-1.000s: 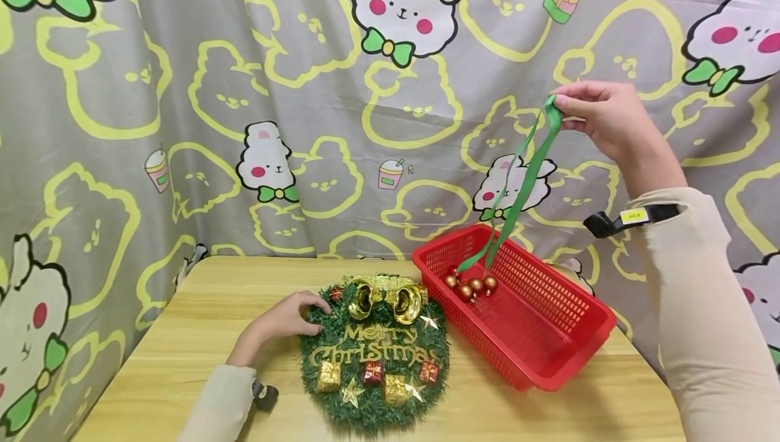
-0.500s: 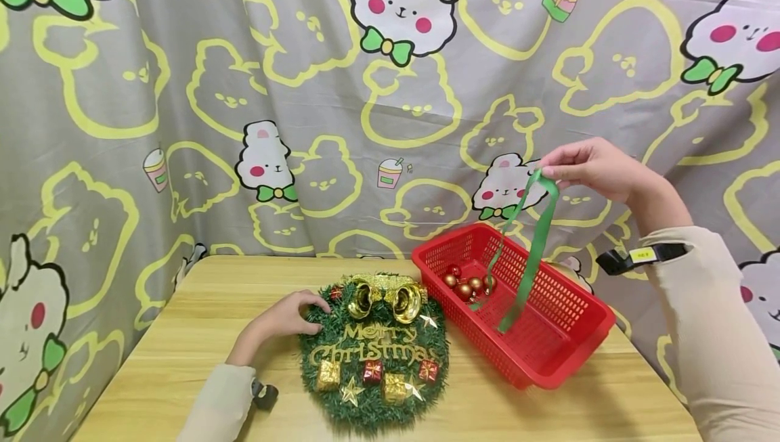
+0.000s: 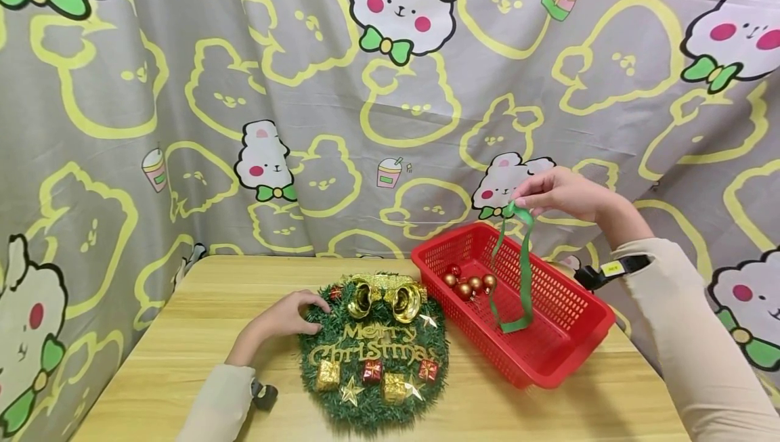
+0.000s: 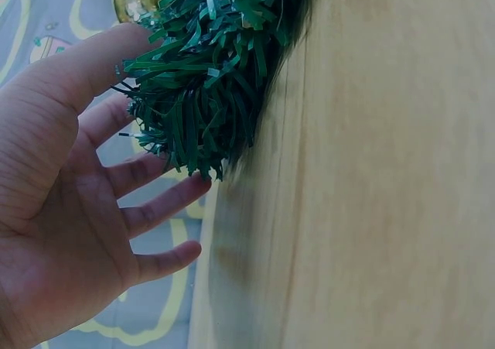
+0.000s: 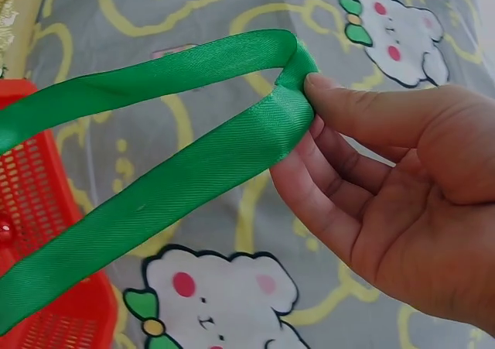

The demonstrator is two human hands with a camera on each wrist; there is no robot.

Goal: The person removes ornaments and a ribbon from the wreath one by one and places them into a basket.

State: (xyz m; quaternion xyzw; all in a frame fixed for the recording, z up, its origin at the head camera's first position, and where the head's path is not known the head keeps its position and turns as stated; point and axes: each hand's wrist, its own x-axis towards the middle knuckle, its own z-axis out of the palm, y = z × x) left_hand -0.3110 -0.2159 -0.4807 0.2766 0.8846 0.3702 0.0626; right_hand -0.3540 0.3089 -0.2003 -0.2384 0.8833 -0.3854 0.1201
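Observation:
A green ribbon (image 3: 525, 273) hangs in a loop from my right hand (image 3: 567, 193), its lower part inside the red plastic basket (image 3: 472, 335). In the right wrist view, thumb and fingers pinch the folded top of the ribbon (image 5: 193, 159). Several gold-brown baubles (image 3: 464, 290) lie at the basket's far left end. The round Christmas wreath (image 3: 341, 407), with gold bells (image 3: 407, 302) and gold "Merry Christmas" lettering, lies on the table. My left hand (image 3: 288, 316) touches its upper left edge. The left wrist view shows loosely extended fingers against the green tinsel (image 4: 197, 109).
The basket stands slantwise just right of the wreath on the light wooden table (image 3: 201, 293). A grey cartoon-print curtain (image 3: 329, 97) hangs right behind the table's far edge. Small gift boxes (image 3: 395, 388) and gold stars (image 3: 351, 392) sit on the wreath's lower part.
My right hand has come down and slightly left with the ribbon, which now dips deeper into the basket. The left hand and wreath have stayed put.

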